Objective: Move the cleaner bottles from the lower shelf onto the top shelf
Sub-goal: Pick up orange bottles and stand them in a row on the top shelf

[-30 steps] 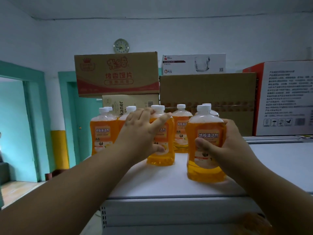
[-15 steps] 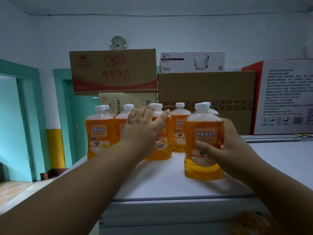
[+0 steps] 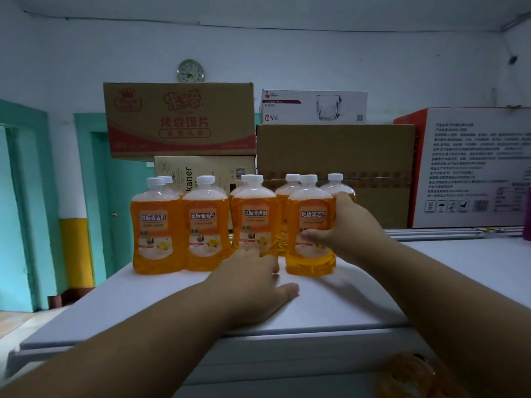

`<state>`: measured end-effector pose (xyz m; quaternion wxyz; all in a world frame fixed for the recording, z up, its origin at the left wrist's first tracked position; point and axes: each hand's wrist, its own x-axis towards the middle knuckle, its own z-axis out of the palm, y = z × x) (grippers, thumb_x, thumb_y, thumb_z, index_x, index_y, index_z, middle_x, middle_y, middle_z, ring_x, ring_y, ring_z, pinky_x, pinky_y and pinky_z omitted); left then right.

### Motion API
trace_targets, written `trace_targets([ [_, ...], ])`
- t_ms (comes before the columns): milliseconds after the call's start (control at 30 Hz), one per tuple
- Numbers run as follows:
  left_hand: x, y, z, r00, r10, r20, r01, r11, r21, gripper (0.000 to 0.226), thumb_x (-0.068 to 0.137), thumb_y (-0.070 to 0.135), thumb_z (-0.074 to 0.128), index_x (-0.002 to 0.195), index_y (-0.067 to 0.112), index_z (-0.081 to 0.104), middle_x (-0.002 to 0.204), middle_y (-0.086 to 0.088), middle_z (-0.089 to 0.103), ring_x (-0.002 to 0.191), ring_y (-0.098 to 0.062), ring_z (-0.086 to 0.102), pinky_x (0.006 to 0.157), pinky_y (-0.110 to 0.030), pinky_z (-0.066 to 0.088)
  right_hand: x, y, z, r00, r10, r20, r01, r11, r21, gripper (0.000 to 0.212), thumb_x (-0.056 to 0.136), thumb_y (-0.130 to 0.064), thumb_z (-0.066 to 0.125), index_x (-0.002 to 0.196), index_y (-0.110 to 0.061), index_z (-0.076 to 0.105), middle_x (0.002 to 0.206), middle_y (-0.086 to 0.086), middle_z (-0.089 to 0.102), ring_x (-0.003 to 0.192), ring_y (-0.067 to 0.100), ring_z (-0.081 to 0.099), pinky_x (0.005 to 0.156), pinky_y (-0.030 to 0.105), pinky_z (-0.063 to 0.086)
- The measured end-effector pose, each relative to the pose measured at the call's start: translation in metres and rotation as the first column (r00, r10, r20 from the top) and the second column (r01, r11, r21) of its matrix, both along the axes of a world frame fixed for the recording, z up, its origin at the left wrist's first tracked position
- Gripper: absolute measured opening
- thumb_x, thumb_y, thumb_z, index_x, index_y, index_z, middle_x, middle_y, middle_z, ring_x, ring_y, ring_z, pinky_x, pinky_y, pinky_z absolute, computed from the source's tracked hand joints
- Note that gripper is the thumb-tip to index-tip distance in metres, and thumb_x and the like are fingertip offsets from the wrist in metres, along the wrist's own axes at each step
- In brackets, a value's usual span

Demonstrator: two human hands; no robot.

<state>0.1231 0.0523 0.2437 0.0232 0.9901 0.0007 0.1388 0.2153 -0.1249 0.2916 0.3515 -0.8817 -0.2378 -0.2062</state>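
Observation:
Several orange cleaner bottles with white caps stand in two rows on the white top shelf [image 3: 373, 297]. My right hand [image 3: 347, 228] grips the rightmost front bottle [image 3: 311, 222] from its right side, thumb across the label; that bottle stands upright on the shelf beside the third front bottle [image 3: 254, 216]. My left hand [image 3: 253, 282] lies low on the shelf surface with fingers relaxed, its fingertips at the base of the third bottle, holding nothing. Two more front bottles [image 3: 156, 225] stand to the left. A blurred orange shape [image 3: 413, 374] shows below the shelf edge at bottom right.
Stacked cardboard boxes [image 3: 333, 168] stand right behind the bottles, with a glass-mug box [image 3: 313, 106] on top. A large white and red box [image 3: 474, 168] stands at the back right. Bare shelf surface lies right of the bottles. A teal doorway [image 3: 26, 211] is on the left.
My left hand let go of the third bottle and dropped onto the shelf surface. My right hand slid its bottle back into line with the front row.

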Motion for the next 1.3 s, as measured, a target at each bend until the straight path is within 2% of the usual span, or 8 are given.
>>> trace_targets([
  [133,-0.001,0.001,-0.004,0.999,0.013,-0.034,-0.013,1.000,-0.016,0.062,0.085,0.079,0.038,0.128,0.037,0.052,0.138,0.005,0.050,0.123,-0.018,0.041,0.095,-0.038,0.038,0.013,0.011,-0.001,1.000,-0.008,0.002,0.008,1.000,-0.024,0.076,0.074,-0.051,0.080,0.137,-0.023,0.046,0.124,0.001,0.063,0.110,0.021,0.064,0.089,0.042,0.058],
  [533,-0.003,-0.002,-0.003,0.999,0.024,-0.031,-0.024,1.000,-0.018,0.061,0.086,0.077,0.039,0.129,0.034,0.051,0.137,0.003,0.050,0.123,-0.021,0.042,0.098,-0.043,0.040,0.014,0.022,-0.009,0.993,-0.111,0.046,0.111,0.994,-0.014,0.084,0.071,-0.057,0.079,0.137,-0.022,0.042,0.125,0.003,0.058,0.112,0.023,0.062,0.089,0.044,0.057],
  [667,-0.008,-0.003,0.000,0.999,-0.010,0.031,0.011,1.000,-0.020,0.061,0.087,0.074,0.043,0.131,0.033,0.050,0.138,0.004,0.051,0.123,-0.019,0.045,0.100,-0.043,0.044,-0.015,0.009,-0.014,0.953,-0.172,0.251,0.178,0.984,-0.001,0.086,0.072,-0.063,0.075,0.140,-0.025,0.038,0.134,0.004,0.049,0.119,0.022,0.053,0.094,0.039,0.051],
  [800,-0.024,-0.013,0.002,0.993,-0.096,0.061,0.104,0.985,-0.138,0.057,0.085,0.071,0.053,0.130,0.036,0.050,0.135,0.009,0.054,0.116,-0.013,0.049,0.096,-0.038,0.049,-0.060,-0.013,-0.012,0.895,-0.146,0.422,0.181,0.982,-0.045,0.080,0.080,-0.062,0.066,0.143,-0.026,0.033,0.140,0.005,0.045,0.123,0.024,0.048,0.097,0.040,0.044],
  [933,-0.051,-0.039,-0.010,0.962,-0.077,0.261,0.109,0.988,-0.109,0.052,0.086,0.074,0.049,0.126,0.041,0.050,0.133,0.015,0.052,0.119,-0.008,0.045,0.097,-0.033,0.043,-0.103,-0.048,-0.002,0.867,-0.103,0.487,0.143,0.989,-0.046,0.072,0.084,-0.060,0.062,0.142,-0.028,0.034,0.141,0.001,0.044,0.124,0.020,0.046,0.096,0.036,0.041],
  [1100,-0.091,-0.107,-0.048,0.801,-0.234,0.551,0.316,0.947,-0.056,0.040,0.087,0.061,0.046,0.111,0.032,0.060,0.106,0.012,0.060,0.097,-0.012,0.053,0.081,-0.036,0.046,-0.150,-0.119,-0.022,0.850,-0.085,0.519,0.111,0.994,-0.019,0.061,0.085,-0.055,0.057,0.137,-0.026,0.040,0.133,0.001,0.049,0.107,0.010,0.045,0.085,0.029,0.037],
  [1200,-0.100,-0.162,-0.085,0.765,-0.309,0.565,0.416,0.907,-0.068,0.031,0.087,0.052,0.053,0.107,0.030,0.060,0.101,0.010,0.058,0.092,-0.015,0.055,0.077,-0.038,0.046,-0.169,-0.173,-0.048,0.870,-0.068,0.489,0.091,0.996,-0.025,0.060,0.085,-0.051,0.057,0.136,-0.022,0.044,0.128,0.002,0.052,0.108,0.016,0.052,0.085,0.033,0.044],
  [1300,-0.096,-0.219,-0.123,0.798,-0.310,0.517,0.444,0.882,-0.157,0.030,0.087,0.050,0.055,0.105,0.026,0.062,0.100,0.008,0.060,0.089,-0.020,0.057,0.076,-0.041,0.048,-0.179,-0.230,-0.076,0.894,-0.031,0.447,0.051,0.998,-0.034,0.058,0.085,-0.045,0.061,0.135,-0.018,0.047,0.123,0.001,0.052,0.109,0.017,0.052,0.089,0.036,0.048],
])
